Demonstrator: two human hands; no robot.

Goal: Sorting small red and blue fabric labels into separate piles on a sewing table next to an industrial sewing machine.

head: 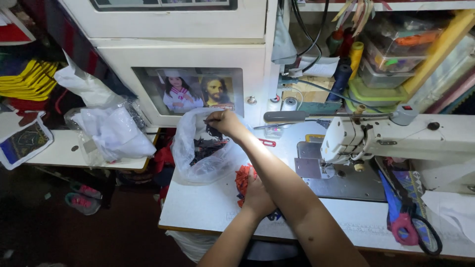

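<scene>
The right hand (225,121) reaches across the body to the mouth of a crumpled clear plastic bag (190,163) that lies on the white table (208,207), left of the sewing machine. Its fingers (212,118) are pinched close together on the upper rim of the bag, or on a dark strand at that rim; which of the two I cannot tell. Just below those fingers, inside the bag, sits a tangle of dark fabric pieces with a little red among them (208,146). The bag's long axis runs from the pinched rim down toward the near table edge, so its contents lie below and slightly left of the right fingers.

The left hand (257,198) rests on the table nearer the body, under the crossing right forearm, curled on a bunch of orange-red fabric scraps (243,179); its fingers are mostly hidden, so how tightly they close cannot be told. The scraps lie just right of the bag's lower side, touching or nearly so. The right hand is the one nearer the bag's mouth; the left is nearer its lower end.

To the right of both hands stand the white sewing machine (376,138) and, further toward the table edge, pink-handled scissors (408,230). A small red-handled snipper (267,143) lies just right of the right wrist
</scene>
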